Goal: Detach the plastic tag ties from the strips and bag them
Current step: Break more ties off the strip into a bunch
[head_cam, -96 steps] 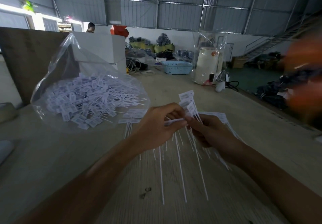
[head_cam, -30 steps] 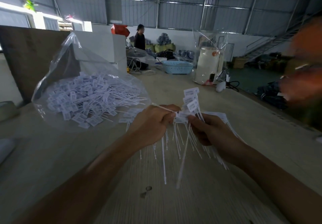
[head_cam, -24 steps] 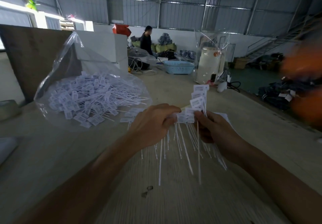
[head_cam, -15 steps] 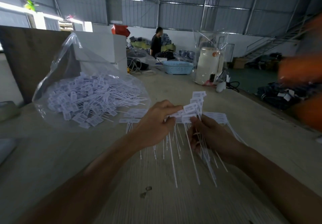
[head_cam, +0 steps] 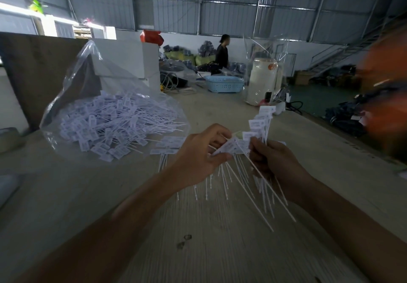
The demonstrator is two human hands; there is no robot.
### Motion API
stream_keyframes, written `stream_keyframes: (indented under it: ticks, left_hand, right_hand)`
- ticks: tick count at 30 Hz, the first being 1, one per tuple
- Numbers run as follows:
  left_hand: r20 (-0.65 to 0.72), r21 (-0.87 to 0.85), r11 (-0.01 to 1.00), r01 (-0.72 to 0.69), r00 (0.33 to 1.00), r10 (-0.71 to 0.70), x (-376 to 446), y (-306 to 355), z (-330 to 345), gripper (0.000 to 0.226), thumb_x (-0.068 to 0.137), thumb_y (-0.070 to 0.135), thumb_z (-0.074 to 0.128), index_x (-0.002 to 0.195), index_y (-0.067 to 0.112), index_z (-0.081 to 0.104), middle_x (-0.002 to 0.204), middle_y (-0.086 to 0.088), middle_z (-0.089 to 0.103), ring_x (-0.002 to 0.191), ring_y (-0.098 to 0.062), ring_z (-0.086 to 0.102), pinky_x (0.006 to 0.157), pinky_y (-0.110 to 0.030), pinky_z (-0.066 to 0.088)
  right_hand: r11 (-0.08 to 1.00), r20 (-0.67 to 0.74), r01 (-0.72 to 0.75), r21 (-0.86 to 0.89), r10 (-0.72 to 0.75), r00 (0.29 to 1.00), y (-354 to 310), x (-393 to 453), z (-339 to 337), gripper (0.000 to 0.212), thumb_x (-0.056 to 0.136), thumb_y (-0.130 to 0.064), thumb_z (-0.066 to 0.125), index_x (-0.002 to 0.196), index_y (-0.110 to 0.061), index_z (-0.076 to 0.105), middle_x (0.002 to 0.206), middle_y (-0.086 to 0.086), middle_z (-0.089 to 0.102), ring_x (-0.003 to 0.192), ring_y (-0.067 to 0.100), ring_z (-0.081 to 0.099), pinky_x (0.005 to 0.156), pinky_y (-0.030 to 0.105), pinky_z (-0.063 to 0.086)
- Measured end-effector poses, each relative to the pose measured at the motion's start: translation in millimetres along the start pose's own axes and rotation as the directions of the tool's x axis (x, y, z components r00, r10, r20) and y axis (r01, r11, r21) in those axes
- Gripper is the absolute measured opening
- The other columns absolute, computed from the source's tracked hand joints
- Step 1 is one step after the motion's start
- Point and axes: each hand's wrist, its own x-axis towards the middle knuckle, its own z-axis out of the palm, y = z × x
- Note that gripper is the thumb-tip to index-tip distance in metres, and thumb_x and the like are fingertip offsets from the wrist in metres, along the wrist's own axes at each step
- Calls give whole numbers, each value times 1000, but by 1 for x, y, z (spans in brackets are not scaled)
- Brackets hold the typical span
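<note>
A strip of white plastic tag ties (head_cam: 259, 126) fans upward out of my right hand (head_cam: 273, 161), which grips it at the tag ends while the thin tails hang down over the table. Just to its left, my left hand (head_cam: 198, 157) pinches one tie (head_cam: 229, 147) at its label end, close against the strip. A clear plastic bag (head_cam: 92, 80) lies open on the table at the left, holding a heap of loose detached ties (head_cam: 114, 124). More strips (head_cam: 169, 145) lie flat on the table behind my left hand, partly hidden.
The wooden table (head_cam: 198, 249) runs forward; its right edge drops to the floor. At the far end stand a blue basket (head_cam: 223, 83), a white container in clear wrap (head_cam: 263, 84) and white boxes (head_cam: 130, 62). A person (head_cam: 222, 51) stands beyond. An orange blur (head_cam: 385, 97) fills the right.
My right hand has lifted the strip a little and fanned it upward. My left hand has shifted its pinch onto a tie at the strip. The person in the background walked right.
</note>
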Motion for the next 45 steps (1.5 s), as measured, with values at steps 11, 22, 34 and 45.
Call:
stream_keyframes:
  ticks: [11, 22, 34, 45]
  left_hand:
    - [-61, 175, 960, -217, 971, 230, 2, 2, -1, 17, 83, 15, 78, 100, 10, 77, 87, -2, 73, 76, -13, 65, 70, -30, 51]
    - [-113, 289, 947, -143, 977, 182, 2, -14, -3, 25, 86, 14, 74, 111, 17, 72, 101, 4, 73, 81, -5, 64, 71, -27, 57]
    - [-55, 193, 972, -132, 988, 146, 2, -13, -5, 18, 96, 18, 59, 99, 10, 75, 68, 23, 64, 63, 0, 62, 62, -22, 50]
    - [-21, -209, 968, 140, 989, -147, 2, -12, 4, 23, 100, 11, 55, 86, 8, 72, 64, -3, 70, 49, -23, 63, 44, -26, 47]
  right_hand:
    - [979, 164, 48, -200, -15, 986, 2, -5, 4, 47, 86, -62, 57, 92, -19, 72, 61, 3, 41, 47, 11, 36, 43, 23, 25]
    - [999, 117, 41, -25, -38, 992, 4, -1, 2, 32, 97, -41, 55, 75, -18, 62, 58, -3, 36, 45, 9, 32, 42, 21, 20]
    - [987, 105, 121, -105, -110, 988, 6, -2, 4, 32, 98, -40, 53, 71, -26, 63, 56, -6, 36, 46, 9, 32, 41, 21, 23]
    - [983, 80, 131, -132, -121, 989, 3, -6, 7, 32, 99, -40, 49, 77, -17, 54, 61, 0, 33, 52, 15, 25, 46, 26, 21]
